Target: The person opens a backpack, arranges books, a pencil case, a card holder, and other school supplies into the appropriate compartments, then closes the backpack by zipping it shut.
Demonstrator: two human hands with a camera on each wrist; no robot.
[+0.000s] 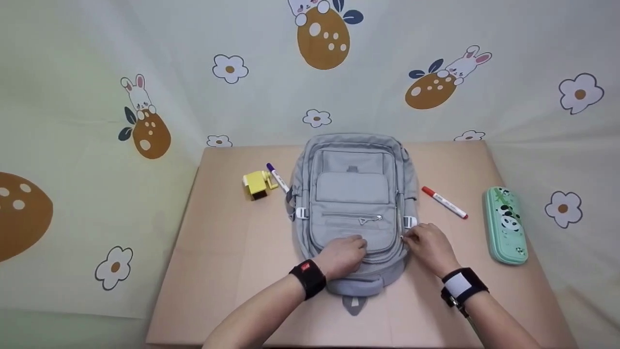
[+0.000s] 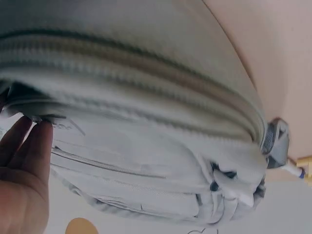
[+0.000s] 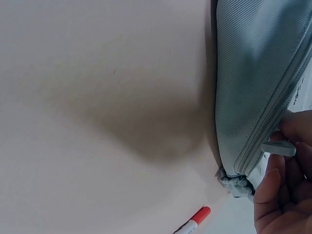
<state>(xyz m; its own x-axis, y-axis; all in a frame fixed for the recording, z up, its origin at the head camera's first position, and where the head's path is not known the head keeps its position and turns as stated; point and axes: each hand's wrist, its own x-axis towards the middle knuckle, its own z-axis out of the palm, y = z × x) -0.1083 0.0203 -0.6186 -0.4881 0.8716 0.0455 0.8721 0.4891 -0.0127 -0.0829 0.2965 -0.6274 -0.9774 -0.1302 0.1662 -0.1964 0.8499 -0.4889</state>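
A grey backpack (image 1: pixel 352 189) lies front side up on the table, its top handle towards me. My left hand (image 1: pixel 341 256) is at the lower part of its front and grips the fabric; in the left wrist view, the fingers (image 2: pixel 36 148) meet the cloth beside a dark fold. At the bag's right edge my right hand (image 1: pixel 432 245) pinches a zipper pull (image 3: pixel 279 148) between thumb and fingers. The zipper (image 3: pixel 265 122) runs along the side of the bag in the right wrist view. Part of the left hand is outside its wrist view.
Right of the bag lie a red marker (image 1: pixel 444 202) and a green panda pencil case (image 1: pixel 506 225). On the left are a yellow object with a small crank (image 1: pixel 256 184) and a purple-capped marker (image 1: pixel 277 178), partly covered by the bag. A patterned cloth (image 1: pixel 271 97) hangs behind the table (image 1: pixel 218 291).
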